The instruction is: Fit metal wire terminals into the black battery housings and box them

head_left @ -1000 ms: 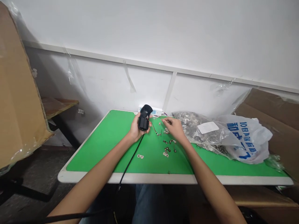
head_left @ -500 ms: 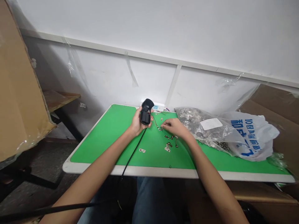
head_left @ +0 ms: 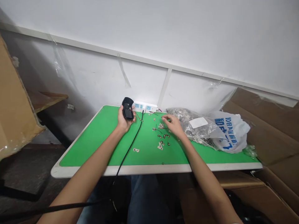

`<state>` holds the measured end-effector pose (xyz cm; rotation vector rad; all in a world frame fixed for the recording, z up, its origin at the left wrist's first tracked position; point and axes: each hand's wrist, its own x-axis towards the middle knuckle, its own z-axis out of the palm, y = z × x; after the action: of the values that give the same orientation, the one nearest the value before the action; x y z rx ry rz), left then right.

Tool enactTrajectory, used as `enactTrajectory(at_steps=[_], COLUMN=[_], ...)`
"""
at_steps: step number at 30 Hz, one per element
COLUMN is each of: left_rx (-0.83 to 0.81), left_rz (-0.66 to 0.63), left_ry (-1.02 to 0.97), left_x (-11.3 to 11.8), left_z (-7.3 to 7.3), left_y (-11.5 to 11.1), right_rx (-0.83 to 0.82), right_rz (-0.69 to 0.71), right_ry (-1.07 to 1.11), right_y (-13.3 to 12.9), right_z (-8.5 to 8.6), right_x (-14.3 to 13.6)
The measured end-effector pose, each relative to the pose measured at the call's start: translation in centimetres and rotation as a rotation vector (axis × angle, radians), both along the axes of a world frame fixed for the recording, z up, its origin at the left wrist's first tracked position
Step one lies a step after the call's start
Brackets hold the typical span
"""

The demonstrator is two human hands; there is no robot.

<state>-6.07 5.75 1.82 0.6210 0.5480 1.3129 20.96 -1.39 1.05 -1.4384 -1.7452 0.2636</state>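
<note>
My left hand (head_left: pixel 123 123) is wrapped around a hollow black plastic housing (head_left: pixel 127 112), tilted upright over the table's left-middle part. A thin reddish wire (head_left: pixel 137 115) comes out of the housing and ends in a small metal piece beside the black cable. Over the table to the right, my right hand (head_left: pixel 172 123) hovers with fingers loosely bent and apart, with nothing visible in them. Just below its fingertips lie small metal contact pieces (head_left: pixel 161 126) and a short dark wire (head_left: pixel 158 130). More metal contacts (head_left: pixel 166 136) are scattered nearer to me.
A white power strip (head_left: pixel 151 107) stands against the wall, with a black cable (head_left: pixel 130 144) running from it over the table's front edge. Clear bags (head_left: pixel 184 116) of metal parts fill the right side of the green table (head_left: pixel 88 137). Cardboard (head_left: pixel 16 102) rises at left; boxes (head_left: pixel 263 130) at right.
My left hand and the housing have shifted left, uncovering the power strip and its plugged-in cable. My right hand has come away from the wire's end, its pinch loosened. The view has shifted too.
</note>
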Motion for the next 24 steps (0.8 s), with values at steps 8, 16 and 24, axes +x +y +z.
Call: enactTrajectory(at_steps=[8, 16, 24], left_rx=[-0.061, -0.032, -0.011], left_rz=[-0.060, -0.080, -0.076], left_ry=[-0.045, -0.014, 0.030], left_x=[-0.6, -0.4, -0.4], left_z=[-0.4, -0.2, -0.5], left_y=[1.1, 0.6, 0.4], right_rx=[0.053, -0.090, -0.122], right_rz=[0.042, 0.240, 0.137], right_ry=[-0.206, -0.479, -0.584], right_y=[-7.5, -12.6, -17.1], right_z=[-1.9, -1.2, -3.9], right_x=[3.2, 2.6, 0.7])
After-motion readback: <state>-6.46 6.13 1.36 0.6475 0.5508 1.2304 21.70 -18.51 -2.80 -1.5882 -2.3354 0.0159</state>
